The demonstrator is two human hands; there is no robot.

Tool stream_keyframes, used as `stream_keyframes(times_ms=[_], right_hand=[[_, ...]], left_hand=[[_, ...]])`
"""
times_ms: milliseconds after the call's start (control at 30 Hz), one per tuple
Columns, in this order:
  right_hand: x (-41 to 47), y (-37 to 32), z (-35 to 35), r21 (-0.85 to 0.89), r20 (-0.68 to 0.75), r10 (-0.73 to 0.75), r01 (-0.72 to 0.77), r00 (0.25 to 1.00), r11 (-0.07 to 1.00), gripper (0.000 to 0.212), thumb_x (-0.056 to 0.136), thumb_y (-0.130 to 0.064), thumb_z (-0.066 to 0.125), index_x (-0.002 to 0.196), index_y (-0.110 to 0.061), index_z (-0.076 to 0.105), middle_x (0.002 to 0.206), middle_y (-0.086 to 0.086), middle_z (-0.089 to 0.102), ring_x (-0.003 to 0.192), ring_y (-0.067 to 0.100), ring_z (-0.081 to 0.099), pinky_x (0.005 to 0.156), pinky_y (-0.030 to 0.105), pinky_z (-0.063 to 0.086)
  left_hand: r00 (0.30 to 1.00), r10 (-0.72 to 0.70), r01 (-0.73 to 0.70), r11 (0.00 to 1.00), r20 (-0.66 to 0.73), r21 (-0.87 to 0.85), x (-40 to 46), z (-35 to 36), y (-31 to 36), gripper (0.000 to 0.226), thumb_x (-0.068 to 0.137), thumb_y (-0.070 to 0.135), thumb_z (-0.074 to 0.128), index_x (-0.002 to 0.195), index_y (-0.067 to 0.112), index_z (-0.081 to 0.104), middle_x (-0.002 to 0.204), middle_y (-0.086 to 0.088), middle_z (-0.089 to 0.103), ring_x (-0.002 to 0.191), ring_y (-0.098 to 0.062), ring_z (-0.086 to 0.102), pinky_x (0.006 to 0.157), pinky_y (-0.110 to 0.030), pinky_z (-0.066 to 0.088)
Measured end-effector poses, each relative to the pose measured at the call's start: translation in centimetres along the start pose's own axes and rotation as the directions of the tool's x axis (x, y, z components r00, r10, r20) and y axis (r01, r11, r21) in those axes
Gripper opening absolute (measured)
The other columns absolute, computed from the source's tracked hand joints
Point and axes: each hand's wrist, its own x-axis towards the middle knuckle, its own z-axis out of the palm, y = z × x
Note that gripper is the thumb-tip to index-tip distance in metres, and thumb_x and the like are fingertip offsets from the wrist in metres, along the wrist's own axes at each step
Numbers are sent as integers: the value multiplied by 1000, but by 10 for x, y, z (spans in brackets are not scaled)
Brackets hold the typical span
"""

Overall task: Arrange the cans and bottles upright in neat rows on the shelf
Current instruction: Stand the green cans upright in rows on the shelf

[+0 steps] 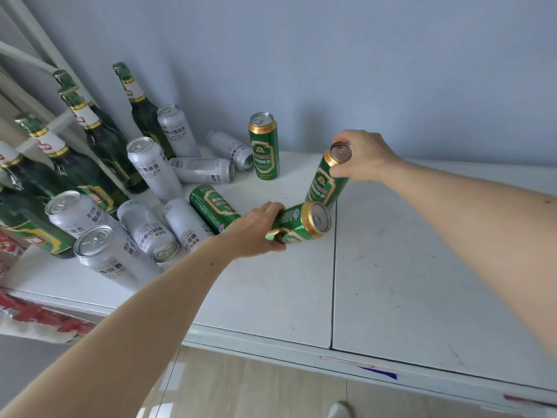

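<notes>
Green can [297, 223] lay tilted near the shelf's [422, 267] middle, the left hand [256, 230] wrapped round its base. Just behind, the right hand [361, 156] pinched the rim of a second green can [324, 184], seemingly upright. White cans [144, 227] and bottles [99, 140] crowded the left.

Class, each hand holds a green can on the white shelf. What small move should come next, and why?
Probably tip the left hand's green can upright. It lies on its side in that grip, while the right hand already has the second green can nearly standing beside it.
</notes>
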Motion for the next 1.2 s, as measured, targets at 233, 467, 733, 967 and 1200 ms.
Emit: stream_keyframes(times_ms=[233,467,733,967,1200], right_hand=[[10,3,-2,-57,57,-59,62,997,996,38,68,-19,72,105,-20,66,101,2,65,100,26,56,70,27,42],[14,5,-3,-89,150,-122,136,981,987,64,71,-17,75,131,-28,56,123,9,49,114,26,49,91,31,43],[11,8,6,-50,165,-141,151,976,987,78,63,-27,85,134,-31,52,124,4,47,113,20,48,89,27,41],[8,9,21,34,40,-95,93,995,995,90,68,-25,85,144,-17,38,137,8,45,126,24,46,94,25,36],[-1,15,36,133,-18,31,-28,999,991,82,60,-28,88,128,-19,43,116,5,62,104,24,56,79,27,44]], left_hand=[[967,-234,183,911,-98,-369,13,13,15,57,82,32,75,123,10,41,111,-2,50,98,-17,49,76,-25,33],[916,-376,251,807,-137,-534,25,22,19,59,78,33,78,118,11,41,114,-5,54,98,-17,51,76,-27,38],[910,-342,222,878,-233,-423,20,28,17,70,71,39,83,121,10,42,117,-7,55,101,-21,52,79,-27,37],[885,-397,257,852,-243,-455,15,33,11,77,62,39,88,121,15,45,116,-4,61,107,-21,58,86,-31,46],[877,-402,251,850,-263,-463,11,37,11,78,59,34,90,120,15,45,112,-2,64,101,-20,62,80,-28,47]])
